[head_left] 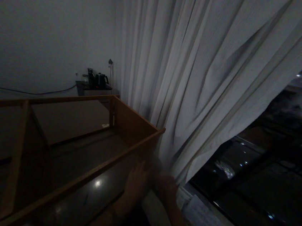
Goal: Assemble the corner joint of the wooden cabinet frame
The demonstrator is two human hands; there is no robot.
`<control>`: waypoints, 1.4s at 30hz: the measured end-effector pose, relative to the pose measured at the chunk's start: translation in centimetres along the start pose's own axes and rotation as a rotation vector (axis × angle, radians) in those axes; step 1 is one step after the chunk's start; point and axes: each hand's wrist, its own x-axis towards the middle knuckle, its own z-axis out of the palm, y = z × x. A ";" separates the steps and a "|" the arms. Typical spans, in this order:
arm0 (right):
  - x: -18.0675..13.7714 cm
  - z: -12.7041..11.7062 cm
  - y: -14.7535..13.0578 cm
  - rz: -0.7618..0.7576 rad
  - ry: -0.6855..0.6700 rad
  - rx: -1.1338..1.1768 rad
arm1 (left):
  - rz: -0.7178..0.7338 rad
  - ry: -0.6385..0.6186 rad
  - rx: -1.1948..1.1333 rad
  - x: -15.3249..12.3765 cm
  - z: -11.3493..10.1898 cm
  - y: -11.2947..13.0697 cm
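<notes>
A wooden frame (78, 188) with open compartments, like a cabinet lying down, fills the lower left. My left hand (136, 179) is against or just beside its near side, below the corner, with fingers that look stretched out, though dim and blurred. Close to its right, my right hand (167, 187) is curled closed near the bottom of the white curtain (197, 78). What it grips, if anything, is lost in shadow and blur. A smeared patch lies between the two hands.
A dark kettle (100, 80) stands on a small cabinet (94, 92) in the far corner. A cable (42, 93) runs along the wall. Dark window glass (262, 182) is on the right, with a pale printed packet or sheet (204, 219) below it.
</notes>
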 end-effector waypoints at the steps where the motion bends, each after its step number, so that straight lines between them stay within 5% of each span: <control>1: 0.1 0.0 -0.2 0.018 0.009 0.031 | 0.000 0.005 -0.003 0.0 -0.1 0.0; 12: 0.8 -0.4 -4.0 0.554 -0.021 0.717 | -0.008 -0.053 -0.032 -0.1 -0.8 0.1; 22: 1.1 -2.1 -2.9 0.203 -0.031 0.111 | -0.011 -0.004 -0.028 -0.1 0.2 -0.1; 33: 1.9 -0.1 -3.5 0.596 -0.191 0.739 | -0.003 -0.040 -0.044 0.1 -0.2 -0.1; 36: 1.8 -0.6 -3.5 0.515 -0.161 0.671 | -0.007 -0.048 -0.050 0.0 -0.4 -0.1; 42: 1.3 -2.4 -2.0 0.167 -0.033 0.131 | -0.008 -0.052 -0.059 0.0 -0.3 -0.1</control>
